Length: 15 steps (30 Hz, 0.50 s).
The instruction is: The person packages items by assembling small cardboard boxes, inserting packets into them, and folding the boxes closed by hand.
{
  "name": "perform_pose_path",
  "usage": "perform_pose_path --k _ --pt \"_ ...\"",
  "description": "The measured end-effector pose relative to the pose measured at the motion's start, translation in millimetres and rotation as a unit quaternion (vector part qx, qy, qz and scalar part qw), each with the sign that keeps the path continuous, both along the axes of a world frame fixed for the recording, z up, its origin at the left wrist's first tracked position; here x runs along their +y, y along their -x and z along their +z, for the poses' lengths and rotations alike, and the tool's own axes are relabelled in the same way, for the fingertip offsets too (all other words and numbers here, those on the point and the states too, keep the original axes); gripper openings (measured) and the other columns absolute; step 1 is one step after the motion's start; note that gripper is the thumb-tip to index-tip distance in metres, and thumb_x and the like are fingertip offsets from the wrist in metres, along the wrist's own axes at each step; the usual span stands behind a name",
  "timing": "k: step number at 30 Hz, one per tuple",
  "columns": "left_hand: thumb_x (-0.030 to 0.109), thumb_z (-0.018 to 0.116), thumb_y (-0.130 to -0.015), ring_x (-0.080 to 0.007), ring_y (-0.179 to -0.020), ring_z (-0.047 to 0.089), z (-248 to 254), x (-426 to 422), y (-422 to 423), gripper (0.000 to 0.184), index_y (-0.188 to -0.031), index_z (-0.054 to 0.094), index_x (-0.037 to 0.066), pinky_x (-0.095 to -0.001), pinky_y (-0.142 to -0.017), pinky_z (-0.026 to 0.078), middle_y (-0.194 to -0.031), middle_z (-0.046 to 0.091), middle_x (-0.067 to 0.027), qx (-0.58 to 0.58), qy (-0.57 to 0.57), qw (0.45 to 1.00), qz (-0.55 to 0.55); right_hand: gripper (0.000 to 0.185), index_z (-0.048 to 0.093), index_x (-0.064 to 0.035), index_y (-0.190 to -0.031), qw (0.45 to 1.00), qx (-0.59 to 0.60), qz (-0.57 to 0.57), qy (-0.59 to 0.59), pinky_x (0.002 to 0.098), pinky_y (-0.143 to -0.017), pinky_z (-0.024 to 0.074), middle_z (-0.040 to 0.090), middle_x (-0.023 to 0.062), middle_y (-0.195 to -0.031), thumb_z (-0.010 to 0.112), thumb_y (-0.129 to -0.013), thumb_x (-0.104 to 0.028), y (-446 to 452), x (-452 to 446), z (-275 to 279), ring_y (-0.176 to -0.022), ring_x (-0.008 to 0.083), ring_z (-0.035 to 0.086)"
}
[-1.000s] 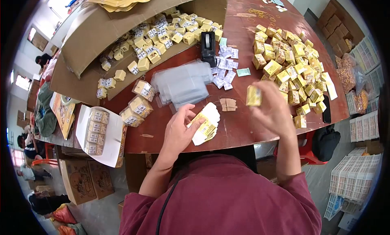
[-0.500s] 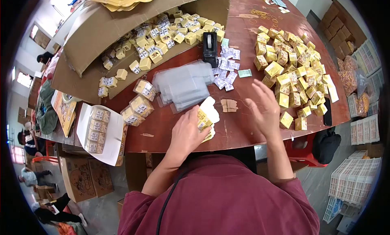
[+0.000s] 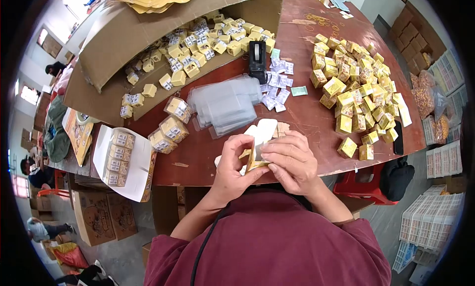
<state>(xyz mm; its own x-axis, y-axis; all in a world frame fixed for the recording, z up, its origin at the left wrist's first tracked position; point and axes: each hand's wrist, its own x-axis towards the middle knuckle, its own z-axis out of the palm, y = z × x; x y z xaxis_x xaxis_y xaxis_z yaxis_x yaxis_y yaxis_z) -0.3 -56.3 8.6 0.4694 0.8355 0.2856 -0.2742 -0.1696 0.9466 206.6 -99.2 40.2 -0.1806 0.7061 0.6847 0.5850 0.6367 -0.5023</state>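
Observation:
Between my two hands, near the table's front edge, is a partly unfolded yellow carton (image 3: 256,152) with white inner flaps. My left hand (image 3: 236,162) grips its left side, thumb at the bottom. The fingers of my right hand (image 3: 291,162) press on its right side. Just beyond lie stacked clear plastic sheets (image 3: 225,103). Small white packets (image 3: 277,83) lie beside a black tape dispenser (image 3: 257,61). A heap of closed yellow boxes (image 3: 366,88) covers the right side of the table.
A large cardboard box (image 3: 114,48) lies at the back left, holding many small yellow blocks. Wrapped block packs (image 3: 168,130) and an open white carton (image 3: 118,160) are at the left. A black phone (image 3: 398,137) lies at the right edge, with a red stool (image 3: 366,187) below.
My right hand has let go of a yellow box by the heap and come back to my left hand. The carton has been raised and opened between both hands.

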Motion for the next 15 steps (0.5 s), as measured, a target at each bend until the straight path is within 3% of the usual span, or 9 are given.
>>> perform_pose_path --k 2,3,6,8,9,12,13,15 --pt "-0.001 0.086 -0.088 -0.0203 -0.133 0.053 -4 -1 -1 0.065 -0.142 0.051 0.007 -0.0356 -0.103 0.057 -0.132 0.051 -0.0080 -0.002 -0.057 0.998 0.001 0.021 0.080 -0.0092 -0.107 1.000 -0.010 0.018 0.010 0.0510 -0.113 0.0436 0.076 0.0088 -0.124 0.080 -0.087 -0.010 -3 0 1 -0.120 0.0299 0.067" --pt "0.005 0.089 -0.087 -0.0218 -0.126 0.057 1 -4 -5 0.057 -0.134 0.058 0.008 -0.0338 -0.096 0.059 -0.125 0.052 -0.0085 0.002 -0.056 0.998 0.023 0.020 0.080 -0.0094 -0.107 1.000 -0.005 0.009 0.012 0.0515 -0.114 0.0426 0.074 0.0109 -0.128 0.080 -0.087 -0.011 -3 -1 3 -0.124 0.0324 0.064" --pt "0.011 0.091 -0.086 -0.0231 -0.118 0.061 2 0 2 0.048 -0.125 0.064 0.006 -0.0337 -0.091 0.059 -0.123 0.053 -0.0097 0.121 -0.187 0.973 0.053 0.019 0.080 -0.0097 -0.105 0.999 0.037 -0.012 0.022 0.0527 -0.117 0.0398 0.067 0.0167 -0.139 0.082 -0.086 -0.012 0 -2 10 -0.136 0.0398 0.055" --pt "0.013 0.092 -0.085 -0.0238 -0.114 0.063 2 0 2 0.044 -0.121 0.066 0.006 -0.0341 -0.089 0.059 -0.122 0.053 -0.0105 0.123 -0.176 0.975 0.056 0.018 0.080 -0.0095 -0.103 0.995 0.093 -0.018 0.029 0.0532 -0.118 0.0386 0.064 0.0202 -0.143 0.082 -0.086 -0.013 3 0 11 -0.143 0.0449 0.048" --pt "0.014 0.092 -0.085 -0.0242 -0.111 0.064 2 0 2 0.043 -0.119 0.067 0.005 -0.0343 -0.088 0.059 -0.122 0.054 -0.0108 0.124 -0.170 0.976 0.056 0.017 0.077 -0.0053 -0.103 0.995 0.098 0.015 0.030 0.0553 -0.118 0.0428 0.067 0.0206 -0.136 0.081 -0.087 -0.008 1 2 10 -0.137 0.0424 0.057" --pt "0.009 0.090 -0.086 -0.0234 -0.117 0.063 9 0 1 0.044 -0.121 0.065 0.005 -0.0359 -0.091 0.060 -0.125 0.054 -0.0111 0.125 -0.139 0.982 0.036 0.018 0.073 -0.0019 -0.104 0.987 0.111 0.088 0.081 0.0559 -0.116 0.0498 0.070 0.0206 -0.130 0.081 -0.088 -0.004 -4 2 -1 -0.125 0.0371 0.067" --pt "0.004 0.087 -0.087 -0.0233 -0.121 0.062 14 1 2 0.045 -0.124 0.062 0.004 -0.0367 -0.095 0.059 -0.130 0.051 -0.0120 0.108 -0.102 0.989 0.004 0.019 0.070 0.0004 -0.105 0.990 0.112 0.069 0.049 0.0557 -0.113 0.0539 0.073 0.0191 -0.124 0.080 -0.088 0.000 0 2 0 -0.112 0.0332 0.073" --pt "-0.007 0.082 -0.088 -0.0230 -0.131 0.058 22 2 7 0.049 -0.130 0.057 0.001 -0.0383 -0.104 0.058 -0.141 0.045 -0.0138 0.073 -0.026 0.995 -0.060 0.020 0.069 0.0001 -0.104 0.990 0.124 0.059 0.037 0.0548 -0.112 0.0550 0.074 0.0182 -0.121 0.081 -0.088 0.000 1 3 -2 -0.113 0.0338 0.074"
